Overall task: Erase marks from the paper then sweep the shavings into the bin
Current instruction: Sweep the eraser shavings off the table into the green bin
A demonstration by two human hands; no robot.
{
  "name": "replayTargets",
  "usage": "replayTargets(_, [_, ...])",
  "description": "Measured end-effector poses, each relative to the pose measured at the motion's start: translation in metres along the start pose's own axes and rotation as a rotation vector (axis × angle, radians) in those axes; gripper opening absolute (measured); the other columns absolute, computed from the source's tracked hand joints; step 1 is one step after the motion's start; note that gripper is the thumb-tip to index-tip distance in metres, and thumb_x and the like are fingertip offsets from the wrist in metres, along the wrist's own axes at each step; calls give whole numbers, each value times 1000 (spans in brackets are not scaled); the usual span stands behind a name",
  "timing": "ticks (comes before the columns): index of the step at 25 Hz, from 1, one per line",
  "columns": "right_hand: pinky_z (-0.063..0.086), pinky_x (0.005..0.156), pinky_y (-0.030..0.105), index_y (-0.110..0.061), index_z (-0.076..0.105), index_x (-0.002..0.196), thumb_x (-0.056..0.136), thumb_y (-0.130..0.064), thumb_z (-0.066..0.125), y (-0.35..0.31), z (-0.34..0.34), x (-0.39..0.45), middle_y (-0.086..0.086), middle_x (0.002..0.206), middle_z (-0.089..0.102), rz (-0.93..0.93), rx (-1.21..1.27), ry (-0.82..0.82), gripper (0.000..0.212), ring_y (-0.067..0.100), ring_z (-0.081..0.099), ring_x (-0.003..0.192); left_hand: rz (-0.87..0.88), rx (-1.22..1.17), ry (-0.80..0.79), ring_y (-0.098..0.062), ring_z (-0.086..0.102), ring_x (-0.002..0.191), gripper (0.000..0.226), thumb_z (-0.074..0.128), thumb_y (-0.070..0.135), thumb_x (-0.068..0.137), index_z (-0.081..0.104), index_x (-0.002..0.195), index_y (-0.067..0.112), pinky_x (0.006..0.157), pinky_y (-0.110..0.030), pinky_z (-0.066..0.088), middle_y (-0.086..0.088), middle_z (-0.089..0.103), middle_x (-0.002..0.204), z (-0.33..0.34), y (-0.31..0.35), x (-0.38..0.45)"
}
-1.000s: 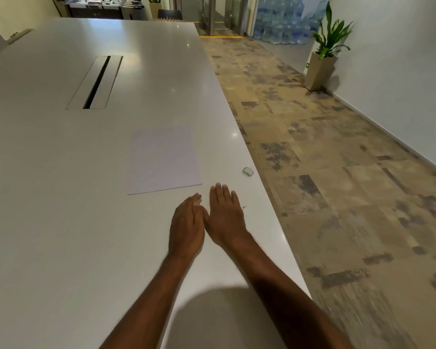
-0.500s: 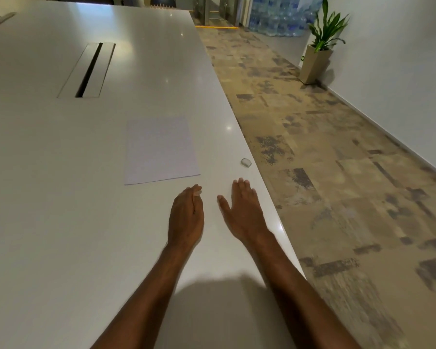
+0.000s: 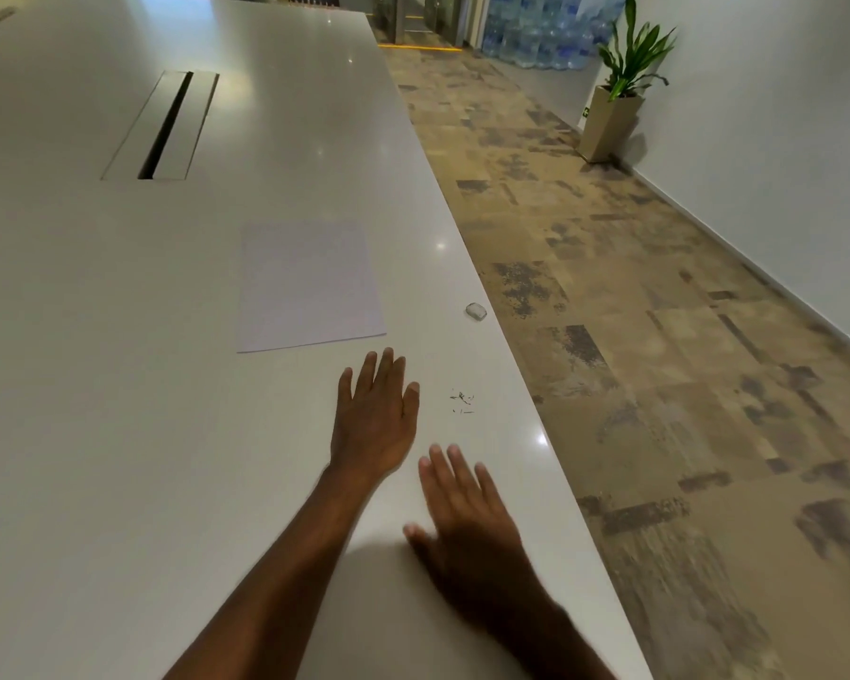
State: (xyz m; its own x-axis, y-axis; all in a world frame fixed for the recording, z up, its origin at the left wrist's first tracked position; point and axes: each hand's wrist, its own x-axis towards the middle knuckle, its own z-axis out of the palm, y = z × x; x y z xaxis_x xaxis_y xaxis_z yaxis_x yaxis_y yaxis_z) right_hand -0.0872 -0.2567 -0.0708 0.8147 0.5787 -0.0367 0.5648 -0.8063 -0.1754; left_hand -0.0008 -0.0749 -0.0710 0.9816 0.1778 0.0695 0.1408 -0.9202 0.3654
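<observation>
A pale sheet of paper [image 3: 307,284] lies flat on the white table [image 3: 94,434]. A small white eraser [image 3: 475,311] sits near the table's right edge, to the right of the paper. A little pile of dark shavings [image 3: 462,402] lies on the table below the eraser. My left hand [image 3: 376,422] rests flat on the table, fingers straight, just left of the shavings and below the paper. My right hand [image 3: 467,522] is flat and blurred, nearer to me, below the shavings. Neither hand holds anything. No bin is in view.
A long cable slot [image 3: 165,125] is set into the table farther back. The table's right edge runs along a patterned carpet floor [image 3: 658,385]. A potted plant [image 3: 614,115] stands by the white wall, with stacked water bottles [image 3: 536,27] behind.
My right hand has pulled back toward me and away from my left hand, uncovering the shavings. My left hand's fingers have straightened and it stays below the paper.
</observation>
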Motion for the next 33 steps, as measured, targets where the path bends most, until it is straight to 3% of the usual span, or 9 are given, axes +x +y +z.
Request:
replayTargets(2, [-6, 132, 44, -24, 1, 169, 109, -63, 19, 24, -13, 45, -5, 174, -14, 50, 30, -3, 73, 15, -20, 160, -2, -42, 9, -15, 4, 156, 61, 9, 47, 106, 23, 160, 22, 127, -44, 1, 2, 16, 169, -2, 0, -1])
replayTargets(7, [-10, 131, 42, -24, -3, 168, 111, -56, 17, 36, -32, 73, -6, 173, -19, 62, 71, 34, 68, 16, -26, 159, -21, -131, 53, -13, 12, 155, 56, 15, 41, 108, 33, 157, 21, 127, -41, 3, 3, 27, 166, -4, -2, -2])
replayTargets(12, [18, 129, 55, -23, 24, 166, 105, -64, 29, -12, -4, -16, 2, 175, 12, -76, -39, -23, 74, 25, 9, 162, -21, -193, 73, -14, 18, 154, 60, 10, 44, 105, 40, 153, 22, 127, -41, 5, 3, 33, 163, -3, -3, -1])
replayTargets(16, [-5, 130, 53, -31, -3, 168, 110, -59, 15, 35, -15, 58, -4, 173, -21, 57, -25, 4, 67, 19, -27, 158, -15, -171, 83, -15, 19, 154, 57, 14, 40, 107, 42, 152, 21, 127, -42, 6, 1, 34, 163, -3, -2, -1])
replayTargets(22, [9, 133, 44, -29, 7, 169, 110, -53, 30, 49, -35, 9, -8, 176, -7, 396, 466, 245, 67, 11, -9, 162, -32, -188, 110, -17, 23, 152, 61, 13, 42, 102, 47, 148, 20, 126, -44, 10, 0, 39, 160, 0, -1, -1])
replayTargets(26, [13, 129, 53, -13, 21, 167, 99, -78, 23, 12, 2, -36, 11, 173, 12, 517, 130, 194, 94, 34, 12, 161, -29, -115, 74, -19, 18, 154, 61, 12, 43, 102, 43, 150, 21, 125, -47, 7, 0, 32, 163, -1, 6, -2])
replayTargets(28, [-2, 130, 45, -14, 3, 169, 101, -78, 18, 15, -1, 7, 11, 175, -2, 533, 124, 152, 94, 30, -5, 162, -21, -92, 54, -19, 15, 155, 65, 7, 46, 101, 39, 153, 22, 126, -46, 4, 1, 28, 165, -1, 6, -2])
replayTargets(30, [-10, 129, 40, -15, -7, 168, 104, -73, 16, 23, -10, 60, 9, 176, -11, 549, 239, 153, 89, 26, -14, 162, -19, -112, 70, -17, 15, 155, 71, 0, 50, 100, 38, 154, 22, 127, -45, 4, 1, 28, 165, -2, 5, -3])
replayTargets(33, [7, 133, 46, -29, 0, 168, 106, -66, 27, 37, -29, 114, -1, 177, 1, 429, 682, 164, 78, 20, 3, 163, -21, -194, 109, -17, 20, 153, 74, 0, 51, 99, 42, 152, 21, 127, -43, 8, 1, 35, 162, -3, 2, -6])
